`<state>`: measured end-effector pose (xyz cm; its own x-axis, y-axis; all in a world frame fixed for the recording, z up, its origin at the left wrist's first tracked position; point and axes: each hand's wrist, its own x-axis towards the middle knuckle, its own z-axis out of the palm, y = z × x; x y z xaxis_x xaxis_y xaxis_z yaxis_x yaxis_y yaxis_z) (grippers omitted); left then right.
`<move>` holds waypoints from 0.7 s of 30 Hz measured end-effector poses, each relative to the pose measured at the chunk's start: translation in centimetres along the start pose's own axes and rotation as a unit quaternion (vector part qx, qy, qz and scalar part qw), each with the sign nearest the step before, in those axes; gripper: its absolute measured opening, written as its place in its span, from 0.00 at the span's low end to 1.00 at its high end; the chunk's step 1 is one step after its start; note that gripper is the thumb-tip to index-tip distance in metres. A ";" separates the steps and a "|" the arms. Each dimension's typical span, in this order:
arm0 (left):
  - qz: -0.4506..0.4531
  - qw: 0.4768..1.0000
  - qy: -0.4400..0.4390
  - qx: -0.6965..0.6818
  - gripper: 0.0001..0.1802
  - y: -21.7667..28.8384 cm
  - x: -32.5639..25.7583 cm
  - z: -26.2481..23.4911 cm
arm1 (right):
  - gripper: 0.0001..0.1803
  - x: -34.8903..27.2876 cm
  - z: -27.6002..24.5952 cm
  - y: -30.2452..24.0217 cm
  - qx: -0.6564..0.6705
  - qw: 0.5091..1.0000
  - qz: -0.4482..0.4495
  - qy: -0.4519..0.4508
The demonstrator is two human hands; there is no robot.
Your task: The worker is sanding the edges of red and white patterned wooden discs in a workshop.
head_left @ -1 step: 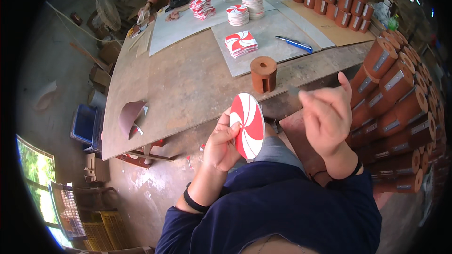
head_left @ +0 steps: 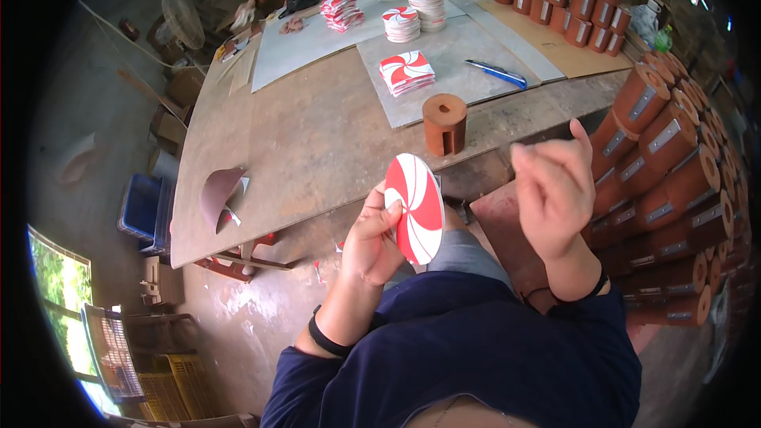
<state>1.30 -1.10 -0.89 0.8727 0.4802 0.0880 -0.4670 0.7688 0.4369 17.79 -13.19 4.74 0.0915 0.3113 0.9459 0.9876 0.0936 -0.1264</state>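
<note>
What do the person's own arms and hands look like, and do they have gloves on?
No gloves: the left hand and the right hand are bare. The left sleeve and the right sleeve are dark navy blue and short. A narrow black band circles the left forearm, and another black band circles the right forearm. I can't make out any markings.

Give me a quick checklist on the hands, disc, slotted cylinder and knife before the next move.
1. Striped disc held: ok, the left hand grips it near its left edge, thumb on the printed face.
2. Right hand without an object: cannot tell, its fingers are curled and blurred.
3. Brown slotted cylinder upright: ok, it stands on the table near the front edge.
4. Blue utility knife away from both hands: ok, it lies beyond the cylinder.
5. Knife blade retracted: cannot tell, too small to see.
</note>
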 end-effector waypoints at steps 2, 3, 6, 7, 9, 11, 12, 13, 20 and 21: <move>-0.002 0.999 0.044 0.007 0.21 0.1 0.3 0.0 | 0.12 -0.7 0.3 1.6 0.037 0.997 0.063 0.015; -0.007 0.996 0.087 0.015 0.20 0.2 0.4 0.0 | 0.12 -1.1 0.8 1.7 0.040 0.997 0.061 0.013; -0.014 0.997 0.075 0.011 0.20 0.4 0.6 -0.1 | 0.11 -2.8 1.9 2.2 0.281 0.906 0.314 0.033; -0.015 0.997 0.068 0.015 0.22 0.4 0.7 0.0 | 0.11 -2.9 1.9 2.1 0.280 0.906 0.315 0.032; -0.005 0.998 0.054 0.028 0.24 0.5 0.7 -0.3 | 0.11 -3.0 2.0 1.5 0.262 0.920 0.292 0.009; 0.002 0.998 0.040 0.040 0.26 0.4 0.7 -0.3 | 0.13 -2.8 2.0 1.3 0.277 0.920 0.279 -0.015; 0.021 0.999 0.023 0.039 0.27 0.3 0.7 0.1 | 0.12 -2.7 2.1 1.1 0.282 0.924 0.256 -0.023; 0.041 0.998 0.006 0.037 0.28 0.2 0.8 0.4 | 0.10 -2.6 2.1 0.9 0.287 0.929 0.234 -0.030; 0.010 1.000 0.027 -0.013 0.23 0.1 1.0 -0.3 | 0.10 -1.6 2.0 -0.1 0.168 0.981 0.075 -0.063; 0.009 0.999 0.045 -0.015 0.24 0.0 1.0 -0.2 | 0.10 -1.7 2.0 -0.1 0.169 0.981 0.076 -0.063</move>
<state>2.10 -0.52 -1.02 0.8484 0.5291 0.0140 -0.4878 0.7713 0.4089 17.27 -11.79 2.55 0.1966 0.4579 0.8670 0.8634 0.3381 -0.3744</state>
